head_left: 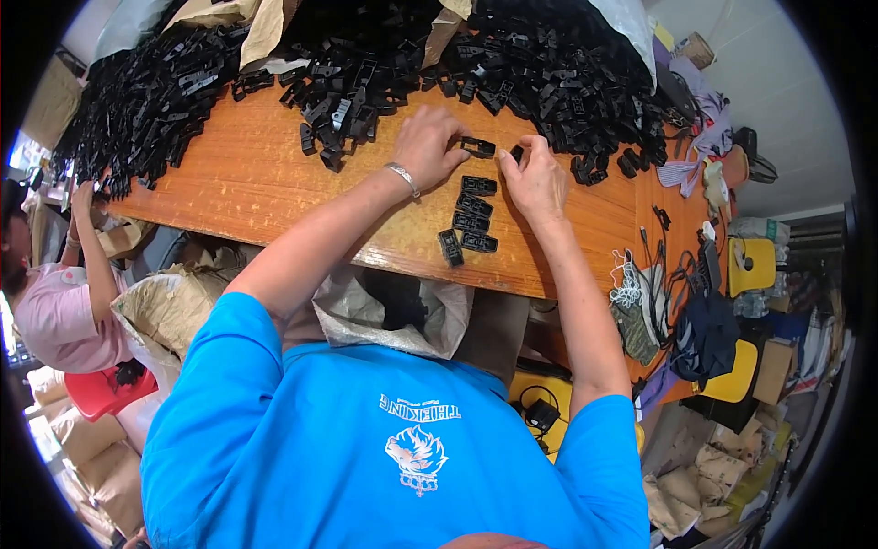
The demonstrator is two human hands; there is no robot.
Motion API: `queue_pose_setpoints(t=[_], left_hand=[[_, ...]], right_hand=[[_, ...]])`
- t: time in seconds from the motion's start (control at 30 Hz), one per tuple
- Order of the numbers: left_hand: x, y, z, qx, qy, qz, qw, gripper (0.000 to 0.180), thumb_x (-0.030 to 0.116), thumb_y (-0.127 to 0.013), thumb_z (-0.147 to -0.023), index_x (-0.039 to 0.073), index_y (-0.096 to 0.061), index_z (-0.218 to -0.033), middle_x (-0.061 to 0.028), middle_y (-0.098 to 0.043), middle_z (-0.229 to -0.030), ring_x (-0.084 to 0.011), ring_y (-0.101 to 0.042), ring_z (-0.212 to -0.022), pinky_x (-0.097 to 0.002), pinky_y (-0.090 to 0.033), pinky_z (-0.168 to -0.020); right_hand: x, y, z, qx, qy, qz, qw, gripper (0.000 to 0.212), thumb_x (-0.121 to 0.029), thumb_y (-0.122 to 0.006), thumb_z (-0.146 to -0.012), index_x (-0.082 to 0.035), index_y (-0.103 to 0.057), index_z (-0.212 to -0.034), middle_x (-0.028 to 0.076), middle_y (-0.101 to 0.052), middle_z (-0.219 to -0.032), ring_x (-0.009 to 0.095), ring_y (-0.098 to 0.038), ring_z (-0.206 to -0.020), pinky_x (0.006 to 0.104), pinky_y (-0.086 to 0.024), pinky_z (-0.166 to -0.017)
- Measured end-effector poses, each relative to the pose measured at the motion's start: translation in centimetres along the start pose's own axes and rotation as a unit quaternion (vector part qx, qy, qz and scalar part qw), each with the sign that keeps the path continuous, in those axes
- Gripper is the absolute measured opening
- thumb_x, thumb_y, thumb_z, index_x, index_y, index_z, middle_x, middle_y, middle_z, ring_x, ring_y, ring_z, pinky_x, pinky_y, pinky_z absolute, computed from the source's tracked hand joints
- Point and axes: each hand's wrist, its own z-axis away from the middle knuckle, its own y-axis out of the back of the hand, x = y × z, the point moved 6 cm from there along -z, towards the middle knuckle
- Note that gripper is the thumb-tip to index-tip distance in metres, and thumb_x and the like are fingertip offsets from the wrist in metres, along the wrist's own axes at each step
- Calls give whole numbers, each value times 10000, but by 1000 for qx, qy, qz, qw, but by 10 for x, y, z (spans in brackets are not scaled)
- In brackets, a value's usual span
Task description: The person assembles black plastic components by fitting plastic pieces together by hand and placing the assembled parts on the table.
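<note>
On the wooden table, my left hand (428, 145) pinches one end of a black rectangular plastic frame piece (479, 147) with thumb and fingers. A small black plastic piece (517, 154) sits between the thumb and fingers of my right hand (536, 180), just right of the frame piece and apart from it. Below and between my hands lies a short column of several black plastic assemblies (472, 212). One more assembly (450, 248) rests tilted at the column's lower left, by the table's near edge.
Large heaps of loose black parts (338, 87) line the table's (265, 183) far side. An open woven sack (393, 316) hangs at the near edge. Cables (672, 274) and cloth lie at right. At far left, a person in pink (69, 311) works at another heap.
</note>
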Motion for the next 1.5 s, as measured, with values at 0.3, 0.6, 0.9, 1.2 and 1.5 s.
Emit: queue_pose_setpoints(t=[0.3,0.6,0.9,1.2,1.5], left_hand=[[0,-1,0,6,-4,2,1000,252,176,-854,-837,95,-776,-1062,-78,-675,-1019,-298,-604,-1058,-422,-483,-948],[-1,-1,0,3,-1,6,1000,257,182,-851,-842,96,-781,-1073,-78,-677,-1019,-297,-605,-1065,-422,-484,-953],[-2,-2,-1,-16,14,-2,1000,263,211,-839,-866,105,-783,-1100,-75,-684,-1068,-299,-598,-1115,-432,-472,-970],[-6,-3,0,8,-1,-2,1000,261,207,-852,-835,106,-779,-1064,-74,-686,-1067,-311,-603,-1109,-444,-481,-957],[-19,-2,-6,-32,-21,51,998,268,309,-788,-896,110,-795,-1075,-81,-706,-1093,-328,-604,-1130,-458,-484,-991]], right_hand=[[-20,11,15,11,193,44,980,335,-46,-720,-914,-60,-714,-1248,150,-630,-1231,348,-664,-1137,472,-583,-923],[-17,7,11,-23,217,44,975,268,-107,-817,-882,-37,-751,-1132,131,-672,-1136,329,-688,-1076,437,-590,-893],[-43,10,0,76,240,-86,964,247,-139,-849,-863,-57,-782,-1086,119,-723,-1055,346,-736,-936,439,-591,-800],[-51,-10,-8,57,268,-44,961,204,-131,-862,-833,-94,-818,-1028,93,-698,-955,330,-724,-854,441,-582,-741],[-45,-10,-1,70,286,-71,953,220,-152,-843,-863,-108,-810,-1075,100,-693,-954,336,-722,-840,445,-587,-722]])
